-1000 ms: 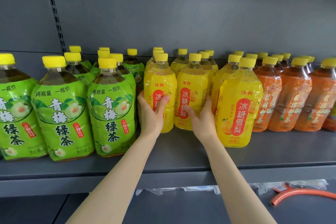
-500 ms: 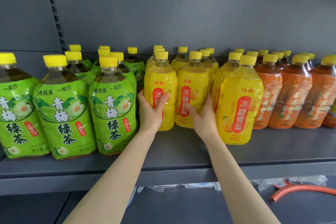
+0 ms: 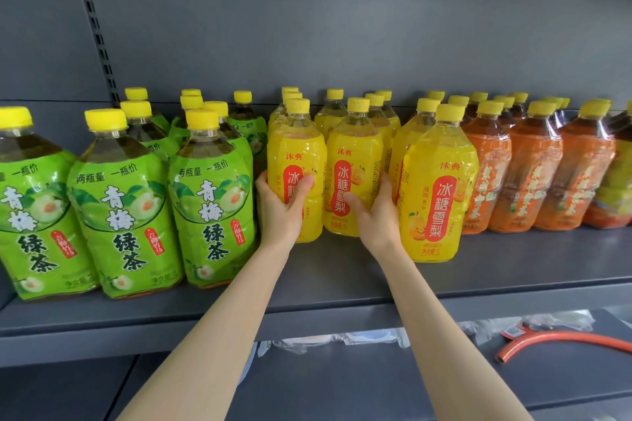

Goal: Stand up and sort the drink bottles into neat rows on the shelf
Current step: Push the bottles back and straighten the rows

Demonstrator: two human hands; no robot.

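Upright bottles with yellow caps fill a grey shelf (image 3: 342, 287). My left hand (image 3: 282, 207) wraps the left yellow bottle (image 3: 297, 157). My right hand (image 3: 374, 215) grips the yellow bottle beside it (image 3: 354, 154). Both bottles stand side by side on the shelf, set back from its front edge. A third yellow bottle (image 3: 441, 181) stands further forward, just right of my right hand. More yellow bottles stand in rows behind these.
Green-labelled tea bottles (image 3: 124, 208) crowd the left part of the shelf, orange-labelled bottles (image 3: 533, 167) the right. A slotted upright (image 3: 102, 55) runs up the back wall at left. Below the shelf lie an orange hose (image 3: 561, 340) and clear plastic wrap (image 3: 328, 340).
Both hands keep their hold on the two yellow bottles, which have slid slightly back and closer together. The camera has shifted a little.
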